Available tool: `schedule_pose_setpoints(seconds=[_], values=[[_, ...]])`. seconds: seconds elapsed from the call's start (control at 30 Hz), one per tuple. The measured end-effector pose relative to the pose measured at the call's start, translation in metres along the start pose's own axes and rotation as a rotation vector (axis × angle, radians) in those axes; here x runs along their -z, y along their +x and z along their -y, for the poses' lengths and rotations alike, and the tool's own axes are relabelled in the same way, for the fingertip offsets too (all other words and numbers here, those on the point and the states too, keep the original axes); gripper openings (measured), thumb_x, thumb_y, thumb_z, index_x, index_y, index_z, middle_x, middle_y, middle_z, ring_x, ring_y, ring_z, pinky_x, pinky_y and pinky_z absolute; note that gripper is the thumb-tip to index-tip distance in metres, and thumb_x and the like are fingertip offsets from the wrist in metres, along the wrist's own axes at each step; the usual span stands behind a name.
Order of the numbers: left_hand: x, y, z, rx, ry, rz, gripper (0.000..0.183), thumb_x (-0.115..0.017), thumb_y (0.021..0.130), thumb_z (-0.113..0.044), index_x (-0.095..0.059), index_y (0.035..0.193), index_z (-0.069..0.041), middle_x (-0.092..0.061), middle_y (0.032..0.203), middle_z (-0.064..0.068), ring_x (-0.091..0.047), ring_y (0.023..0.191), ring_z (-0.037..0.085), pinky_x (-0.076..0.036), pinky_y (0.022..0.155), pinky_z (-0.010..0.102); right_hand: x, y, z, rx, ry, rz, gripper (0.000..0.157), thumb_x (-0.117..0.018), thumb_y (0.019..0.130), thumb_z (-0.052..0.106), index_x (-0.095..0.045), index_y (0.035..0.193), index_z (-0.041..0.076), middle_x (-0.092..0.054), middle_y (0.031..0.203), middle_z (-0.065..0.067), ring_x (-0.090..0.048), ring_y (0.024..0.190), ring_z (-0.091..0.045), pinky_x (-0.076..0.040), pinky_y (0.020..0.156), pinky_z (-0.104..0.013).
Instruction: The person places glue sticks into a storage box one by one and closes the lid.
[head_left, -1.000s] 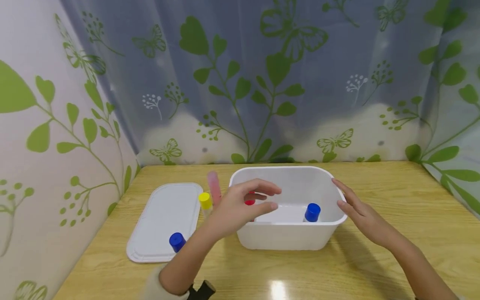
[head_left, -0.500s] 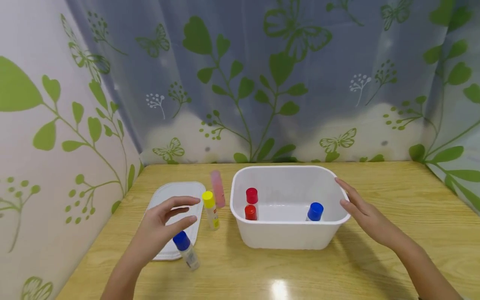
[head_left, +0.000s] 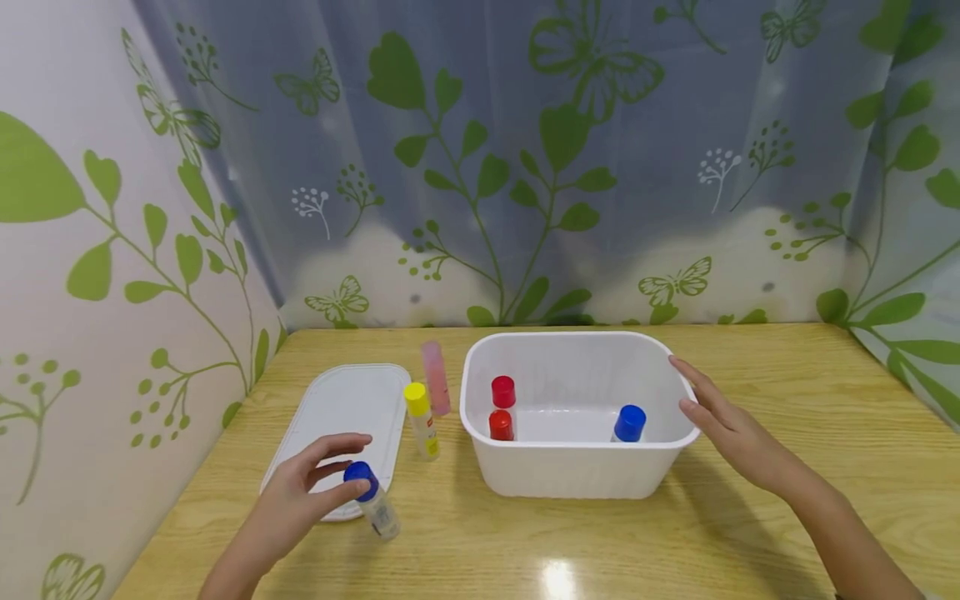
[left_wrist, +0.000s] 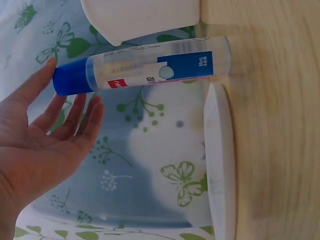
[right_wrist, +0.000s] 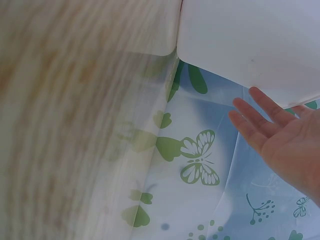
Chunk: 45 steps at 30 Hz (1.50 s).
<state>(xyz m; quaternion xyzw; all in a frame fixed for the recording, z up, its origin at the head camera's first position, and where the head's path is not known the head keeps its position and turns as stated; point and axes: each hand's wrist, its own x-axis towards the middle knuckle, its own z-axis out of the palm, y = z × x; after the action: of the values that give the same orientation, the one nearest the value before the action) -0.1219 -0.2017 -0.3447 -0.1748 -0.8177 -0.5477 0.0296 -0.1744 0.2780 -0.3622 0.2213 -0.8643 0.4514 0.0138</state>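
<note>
My left hand (head_left: 296, 496) has its thumb and fingers spread around the blue cap of a clear glue bottle (head_left: 383, 517). In the left wrist view the thumb tip is right at the cap (left_wrist: 74, 77), with the fingers on its other side. The bottle stands upright on the table. My right hand (head_left: 738, 429) rests with fairly straight fingers on the right rim of a white plastic bin (head_left: 566, 472); in the right wrist view its fingertips (right_wrist: 255, 92) lie against the outer wall. Inside the bin stand two red-capped bottles (head_left: 503, 392) and a blue-capped bottle (head_left: 630, 423).
A yellow-capped glue bottle (head_left: 423, 429) and a pink tube (head_left: 435, 379) stand between the bin and a flat white lid (head_left: 352, 408) on the wooden table (head_left: 480, 558). A patterned curtain (head_left: 465, 250) hangs behind the table and along its sides.
My left hand has withdrawn from over the bin, moved left, and come down to the blue-capped glue bottle. My right hand has stayed at the bin's rim.
</note>
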Motion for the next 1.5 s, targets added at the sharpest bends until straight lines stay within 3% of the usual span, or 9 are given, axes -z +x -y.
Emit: schedule_pose_setpoints(seconds=[0.23, 0.4, 0.57, 0.77, 1.13, 1.5], values=[[-0.003, -0.003, 0.004, 0.076, -0.032, 0.064, 0.038, -0.068, 0.083, -0.011, -0.057, 0.118, -0.003, -0.055, 0.118, 0.014, -0.055, 0.103, 0.017, -0.047, 0.083, 0.026, 0.000, -0.001, 0.000, 0.006, 0.005, -0.003, 0.054, -0.033, 0.101, 0.015, -0.009, 0.149, 0.024, -0.010, 0.148, -0.020, -0.019, 0.126, -0.048, -0.025, 0.087, -0.070], [-0.004, -0.003, 0.006, 0.075, -0.023, 0.063, 0.034, -0.068, 0.083, -0.011, -0.059, 0.115, -0.004, -0.058, 0.112, 0.014, -0.057, 0.099, 0.015, -0.046, 0.084, 0.025, 0.000, 0.000, 0.001, 0.007, 0.025, 0.002, 0.054, -0.033, 0.101, 0.015, -0.008, 0.149, 0.023, -0.009, 0.149, -0.020, -0.018, 0.127, -0.048, -0.024, 0.088, -0.070], [-0.005, -0.002, 0.008, 0.045, -0.021, 0.050, 0.033, -0.069, 0.083, -0.010, -0.060, 0.114, -0.003, -0.059, 0.111, 0.012, -0.058, 0.098, 0.014, -0.048, 0.081, 0.026, 0.000, 0.000, 0.000, 0.008, 0.020, -0.003, 0.054, -0.033, 0.101, 0.015, -0.009, 0.149, 0.023, -0.010, 0.149, -0.019, -0.019, 0.127, -0.046, -0.025, 0.089, -0.069], [-0.007, 0.002, 0.005, -0.044, -0.026, -0.017, 0.032, -0.069, 0.082, -0.006, -0.062, 0.112, -0.002, -0.063, 0.106, 0.009, -0.060, 0.096, 0.013, -0.048, 0.080, 0.024, 0.001, 0.001, 0.000, 0.010, 0.032, 0.005, 0.054, -0.033, 0.101, 0.015, -0.009, 0.149, 0.023, -0.010, 0.148, -0.021, -0.018, 0.127, -0.047, -0.024, 0.089, -0.069], [-0.009, 0.024, -0.032, -0.187, -0.079, -0.035, 0.034, -0.066, 0.082, 0.003, -0.059, 0.115, 0.001, -0.063, 0.106, 0.012, -0.059, 0.097, 0.017, -0.047, 0.082, 0.025, 0.002, 0.001, 0.000, 0.006, 0.027, 0.004, 0.054, -0.034, 0.101, 0.015, -0.009, 0.149, 0.022, -0.010, 0.149, -0.019, -0.017, 0.128, -0.048, -0.024, 0.089, -0.069], [-0.023, 0.047, -0.066, -0.188, -0.134, -0.052, 0.037, -0.069, 0.081, 0.000, -0.057, 0.115, 0.002, -0.061, 0.111, 0.013, -0.058, 0.097, 0.022, -0.047, 0.084, 0.028, 0.000, -0.001, 0.000, -0.016, 0.019, -0.006, 0.054, -0.035, 0.101, 0.017, -0.010, 0.149, 0.023, -0.012, 0.148, -0.021, -0.019, 0.127, -0.049, -0.024, 0.089, -0.070]])
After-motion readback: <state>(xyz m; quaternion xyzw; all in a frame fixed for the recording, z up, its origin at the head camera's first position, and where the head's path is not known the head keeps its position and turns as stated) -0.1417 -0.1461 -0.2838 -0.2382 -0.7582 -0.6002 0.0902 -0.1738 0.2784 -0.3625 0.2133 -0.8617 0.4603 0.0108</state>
